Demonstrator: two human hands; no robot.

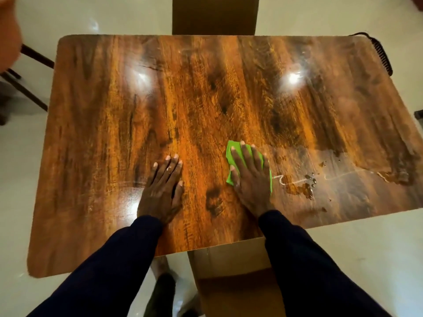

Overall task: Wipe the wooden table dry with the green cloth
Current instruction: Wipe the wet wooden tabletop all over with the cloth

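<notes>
1. A glossy rectangular wooden desk (206,99) with dark-streaked grain and rounded corners filled most of the view, and bright lamp glare sat at about 10 and 2 o'clock on its top.
2. The small bright green cloth (230,149) lay flat on the desk at about 5 o'clock from the centre, close to the near edge.
3. The right hand (249,179) lay palm down on the cloth and covered most of it. Its fingers (246,154) were straight and slightly spread, pressing the cloth rather than clutching it, and green showed past the fingertips and along both sides of the hand.
4. The left hand (161,184) rested palm down on bare wood at about 7 o'clock, apart from the cloth. Its fingers (175,163) were relaxed, flat and gripped nothing.
5. Both arms wore dark navy sleeves (309,259) that crossed the near edge of the desk.
6. At 3 o'clock from the cloth, just beside it, lay a patch of pooled water and scattered droplets (302,189). A thin wet trail (348,174) ran on from there toward the right edge.
7. A brown chair back (212,14) stood beyond the far edge at 12 o'clock.
8. A black coiled cable (382,53) hung by the corner at about 2 o'clock.
9. A tan slab (233,266) showed under the near edge at 6 o'clock; it was possibly the pedestal, though the view was too poor to tell.
10. Pale glossy floor (343,14) surrounded the desk.
</notes>
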